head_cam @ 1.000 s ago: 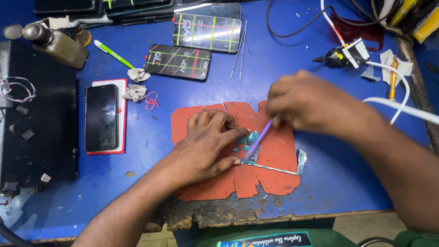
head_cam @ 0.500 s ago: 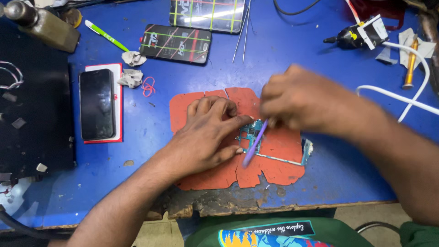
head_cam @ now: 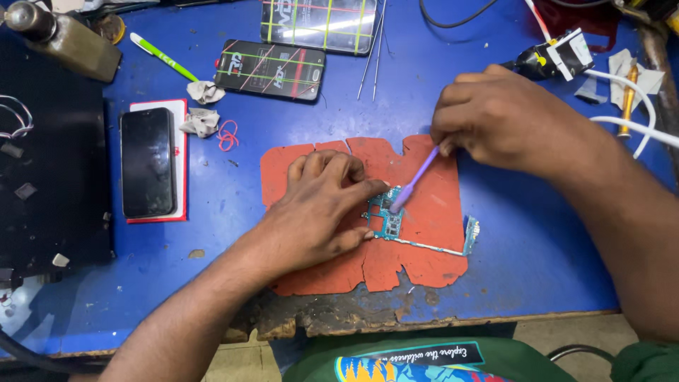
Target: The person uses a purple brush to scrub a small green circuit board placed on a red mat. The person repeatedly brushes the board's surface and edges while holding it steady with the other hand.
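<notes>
While left hand (head_cam: 318, 205) hides circuit board (head_cam: 387, 221) edge, right hand (head_cam: 498, 117) brushes.

This is a phone repair workshop. A worn blue workbench (head_cam: 537, 240) carries a torn orange mat (head_cam: 424, 212) with a bare circuit board (head_cam: 387, 216), 1 dark phone (head_cam: 147, 161), 2 loose screen panels (head_cam: 270, 68), tweezers (head_cam: 373, 49), cables (head_cam: 629, 106) and a metal solvent bottle (head_cam: 60, 39).

Dark phone screen (head_cam: 147, 163) on red-and-white card (head_cam: 181, 161) at left, two gridded black screen panels (head_cam: 270, 69) (head_cam: 318, 22) above
</notes>
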